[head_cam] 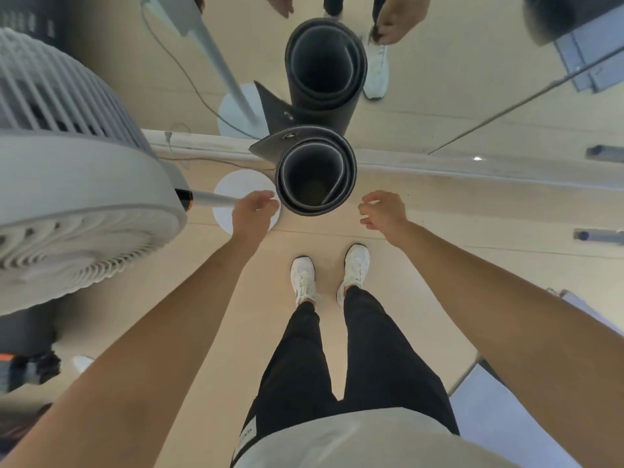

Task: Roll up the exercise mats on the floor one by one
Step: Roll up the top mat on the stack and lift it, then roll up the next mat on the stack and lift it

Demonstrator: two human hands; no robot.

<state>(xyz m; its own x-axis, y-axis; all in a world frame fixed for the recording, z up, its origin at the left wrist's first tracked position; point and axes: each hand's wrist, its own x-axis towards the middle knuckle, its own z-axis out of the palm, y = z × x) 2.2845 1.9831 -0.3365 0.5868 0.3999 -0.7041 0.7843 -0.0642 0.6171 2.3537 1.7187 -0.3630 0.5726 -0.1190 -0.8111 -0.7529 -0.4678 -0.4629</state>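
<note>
The left hand (254, 211) is held out low, fingers loosely curled and holding nothing; its fingertips sit just beside the left wall of the rolled mat (315, 175), and contact cannot be told. The right hand (383, 209) is likewise open and empty, fingers bent, a clear gap between it and the mat's right side.

Between the two hands, slightly ahead of them, the dark grey mat stands on end on the floor (439, 211), rolled into a loose spiral with a hollow core seen from above. Its outer corner flaps free to the upper left and carries a metal eyelet (289, 136).

Under and just left of the left hand lies the round white base (236, 187) of a fan (67, 184); the fan's pole passes beside that hand, and its big grey head fills the far left. A thin cable (202, 159) runs along the floor beyond.

Directly past the mat a mirror (456, 79) rises from a pale skirting strip (439, 165), showing the mat, the fan pole and a white shoe reflected.

Below the hands, two white shoes (304, 280) stand on the pale wooden floor, with black trousers (371, 349) and a light shirt (354, 440). A small label (249, 434) at the trouser waist bears writing too small to read.
</note>
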